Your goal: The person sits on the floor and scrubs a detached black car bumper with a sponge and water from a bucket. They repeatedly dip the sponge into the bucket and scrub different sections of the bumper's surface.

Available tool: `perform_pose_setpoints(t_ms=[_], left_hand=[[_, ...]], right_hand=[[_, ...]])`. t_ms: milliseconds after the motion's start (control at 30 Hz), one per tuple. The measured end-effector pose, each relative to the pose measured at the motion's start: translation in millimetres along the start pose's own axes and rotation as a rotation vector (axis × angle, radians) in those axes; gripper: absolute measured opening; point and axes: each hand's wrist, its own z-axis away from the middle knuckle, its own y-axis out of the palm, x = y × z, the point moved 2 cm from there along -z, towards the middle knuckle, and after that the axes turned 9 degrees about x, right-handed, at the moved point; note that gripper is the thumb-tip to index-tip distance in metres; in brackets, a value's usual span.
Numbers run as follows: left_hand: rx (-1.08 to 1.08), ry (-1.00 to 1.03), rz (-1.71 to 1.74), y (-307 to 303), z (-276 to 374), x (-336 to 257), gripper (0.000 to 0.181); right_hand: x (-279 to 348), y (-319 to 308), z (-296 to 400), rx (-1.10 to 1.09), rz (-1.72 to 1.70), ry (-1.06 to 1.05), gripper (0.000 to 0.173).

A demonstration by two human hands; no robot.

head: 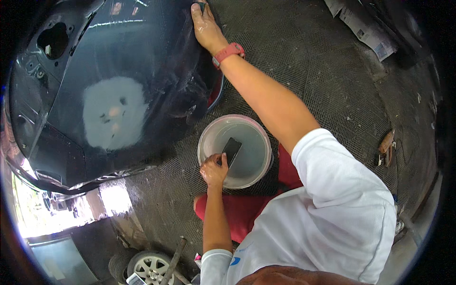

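Note:
My left hand (215, 170) holds a dark rectangular block (232, 149), perhaps a sanding block, over a round plastic bucket (265, 167). Cloudy water (251, 156) fills part of the bucket. At the top edge of the view, my wet right hand (206, 26), with a red wristwatch (228, 54), lies against the rim of a dark car body panel (117, 53). Something dark greenish shows between its thumb and fingers, too cut off to make out. A dull grey sanded patch (96, 121) with small dark and tan spots marks the panel.
Ribbed dark matting (285, 35) covers the floor. Behind the panel peeks a red thing with a blue rim (221, 89). An alloy wheel (149, 267), a hammer-like tool (175, 258) and a phone (136, 279) are at lower left. Newspaper (370, 32) hangs at upper right.

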Motion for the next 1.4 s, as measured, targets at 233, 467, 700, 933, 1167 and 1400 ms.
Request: perform_pose_setpoints(t_ms=[233, 467, 700, 933, 1167, 1400], left_hand=[[0.024, 0.012, -0.027, -1, 5, 10, 0.029], [0.018, -0.046, 0.027, 1, 7, 9, 0.03], [0.198, -0.021, -0.274, 29, 7, 39, 0.031], [0.273, -0.084, -0.32, 19, 3, 20, 0.026], [0.298, -0.091, -0.35, 11, 3, 16, 0.022], [0.245, 0.001, -0.507, 33, 11, 32, 0.032]], right_hand=[[82, 52, 207, 0.306, 0.374, -0.209, 0.097], [57, 22, 142, -0.098, -0.072, 0.197, 0.067], [92, 106, 367, 0.406, -0.193, 0.471, 0.071], [-69, 43, 452, -0.059, -0.364, 1.467, 0.036], [-103, 14, 451, 0.728, 0.415, 1.358, 0.033], [9, 12, 370, 0.988, 0.084, 0.728, 0.038]])
